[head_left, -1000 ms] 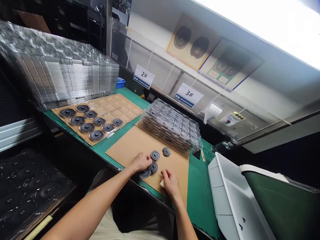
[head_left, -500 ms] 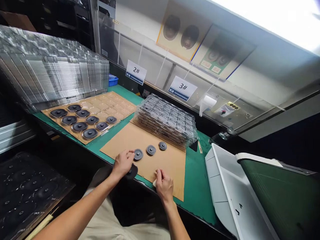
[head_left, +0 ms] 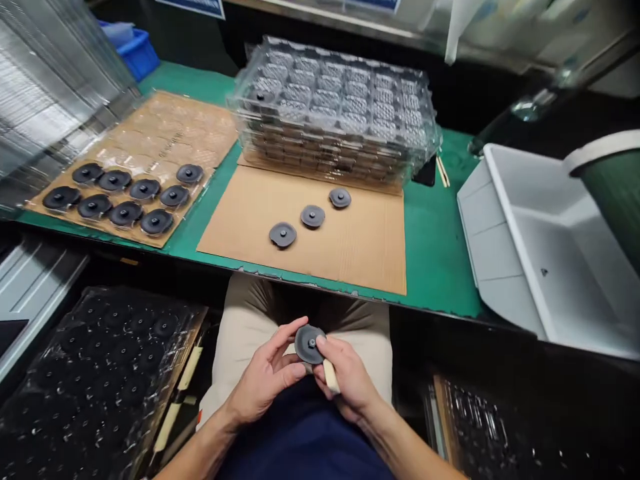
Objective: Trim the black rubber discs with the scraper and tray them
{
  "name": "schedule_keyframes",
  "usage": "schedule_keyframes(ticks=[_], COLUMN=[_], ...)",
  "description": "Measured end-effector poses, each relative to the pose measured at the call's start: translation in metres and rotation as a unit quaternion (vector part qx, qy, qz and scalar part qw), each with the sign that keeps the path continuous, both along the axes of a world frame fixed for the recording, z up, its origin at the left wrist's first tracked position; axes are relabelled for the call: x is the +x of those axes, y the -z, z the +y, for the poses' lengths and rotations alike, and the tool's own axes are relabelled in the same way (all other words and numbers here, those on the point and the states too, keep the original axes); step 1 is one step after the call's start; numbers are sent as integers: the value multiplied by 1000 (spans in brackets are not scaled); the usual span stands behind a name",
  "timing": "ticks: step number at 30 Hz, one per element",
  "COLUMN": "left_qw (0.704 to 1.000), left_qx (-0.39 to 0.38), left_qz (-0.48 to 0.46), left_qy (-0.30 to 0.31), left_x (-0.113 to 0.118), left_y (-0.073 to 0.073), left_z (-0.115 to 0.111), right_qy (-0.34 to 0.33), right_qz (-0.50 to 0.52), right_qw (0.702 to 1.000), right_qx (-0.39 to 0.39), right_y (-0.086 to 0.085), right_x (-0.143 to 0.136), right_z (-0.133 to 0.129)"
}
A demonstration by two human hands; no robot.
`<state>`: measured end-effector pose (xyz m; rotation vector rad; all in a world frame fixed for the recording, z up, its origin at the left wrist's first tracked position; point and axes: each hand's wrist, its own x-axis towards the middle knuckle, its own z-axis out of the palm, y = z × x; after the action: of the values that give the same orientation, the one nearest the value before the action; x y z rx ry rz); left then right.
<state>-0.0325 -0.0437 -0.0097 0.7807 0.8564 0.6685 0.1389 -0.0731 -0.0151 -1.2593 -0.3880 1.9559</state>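
Above my lap, a dark grey round rubber-like disc (head_left: pixel 306 345) with a small raised centre is held between both hands. My right hand (head_left: pixel 350 377) pinches it, thumb on its face, and also grips a small cream-coloured piece (head_left: pixel 331 377) against the palm. My left hand (head_left: pixel 267 373) curves round the disc's left side, index finger and thumb at its edge, the other fingers partly behind it. Three similar discs lie in a slanting row on the cardboard sheet (head_left: pixel 240 227): a near disc (head_left: pixel 283 235), a middle disc (head_left: pixel 313 216) and a far disc (head_left: pixel 340 197).
At left, a clear tray (head_left: pixel 173 123) on cardboard holds several dark discs. Stacked clear trays (head_left: pixel 330 113) stand behind the cardboard sheet. A grey bin (head_left: pixel 505 247) is at the right. Below the green table's edge, another disc-filled tray (head_left: pixel 110 373) lies at lower left.
Both hands have drawn back from the table edge to above my lap and come together on one disc. The view has tilted downward. Three discs stay on the cardboard.
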Motion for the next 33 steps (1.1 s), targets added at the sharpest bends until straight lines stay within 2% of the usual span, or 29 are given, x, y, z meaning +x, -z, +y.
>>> schedule_keyframes(ticks=[3,6,8,12,13,15,16,17,18,20,21,22,26,30,33], left_qw=[998,998,998,996,996,995,994,994,993,993,993,992,991,992,991], left_qx=[-50,-29,-4,29,37,54,61,65,66,61,55,49,26,3,-27], left_qz=[-18,-27,-26,-21,-18,-1,8,15,20,16,9,0,-40,-51,-74], left_qy=[-14,-38,-53,-79,-80,-83,-86,-89,-92,-99,-105,-114,-128,-116,-111], left_x=[-3,-2,-2,-5,-6,-6,-5,-4,-3,-2,-1,0,-1,-1,0], left_y=[-1,-5,-11,-24,-27,-33,-36,-38,-40,-42,-42,-42,-40,-39,-40], left_z=[-6,-8,-7,-6,-6,-7,-8,-9,-10,-13,-14,-15,-16,-17,-17], right_qy=[-7,-24,-14,122,136,109,83,59,37,-2,-17,-37,-129,-113,-154], right_qz=[60,80,51,-29,-41,-91,-141,-206,-275,-386,-417,-430,-398,-444,-416], right_qw=[998,996,999,992,990,986,976,952,914,820,782,762,766,754,768], right_qx=[-12,-4,3,1,14,86,146,218,295,423,462,482,488,471,463], right_y=[-10,-12,-10,-11,-15,-26,-33,-40,-47,-58,-62,-65,-73,-77,-79], right_x=[-3,-6,-2,19,24,31,32,33,32,30,29,28,28,31,33], right_z=[0,2,6,18,19,18,16,14,12,7,5,2,-5,-4,-1])
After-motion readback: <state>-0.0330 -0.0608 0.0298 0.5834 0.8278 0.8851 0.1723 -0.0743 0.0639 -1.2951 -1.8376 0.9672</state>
